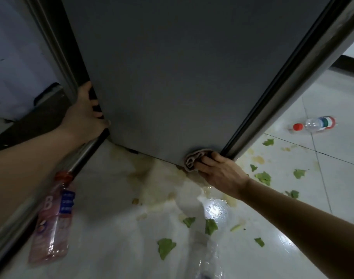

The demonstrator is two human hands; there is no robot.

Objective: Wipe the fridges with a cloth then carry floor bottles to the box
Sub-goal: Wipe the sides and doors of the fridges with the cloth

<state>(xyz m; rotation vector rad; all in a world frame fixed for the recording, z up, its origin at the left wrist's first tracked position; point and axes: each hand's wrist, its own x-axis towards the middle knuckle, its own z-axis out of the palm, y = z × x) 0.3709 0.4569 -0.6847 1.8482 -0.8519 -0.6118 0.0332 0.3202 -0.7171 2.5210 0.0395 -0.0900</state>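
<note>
We have the cloth (pixel 194 159) bunched in our right hand (pixel 218 174), whose fingers (pixel 209 161) curl round it and press it against the lower right corner of the grey fridge door (pixel 182 77), just above the floor (pixel 343 168). Our left hand (pixel 87 115) grips the dark left edge of that door near its bottom, fingers wrapped round the edge, thumb side toward us, steadying it.

The wiping looks to be at the very bottom of the panel, so we judge the bottles come next. Two lie on the floor. The pink bottle (pixel 53 224) lies on its side at the lower left, partly behind our left forearm, long axis running toward us and away, red cap at the far end near the door's corner. The clear bottle (pixel 315 125) lies well apart to the right of the fridge, long axis roughly left to right, red cap pointing toward the fridge.

The relation that matters: the pink bottle sits under our left arm, much nearer the left hand; the clear one lies up and to the right of the cloth hand, on the right hand's side. Green leaf scraps (pixel 166 246) and yellowish stains litter the wet floor between them. No box shows here.
</note>
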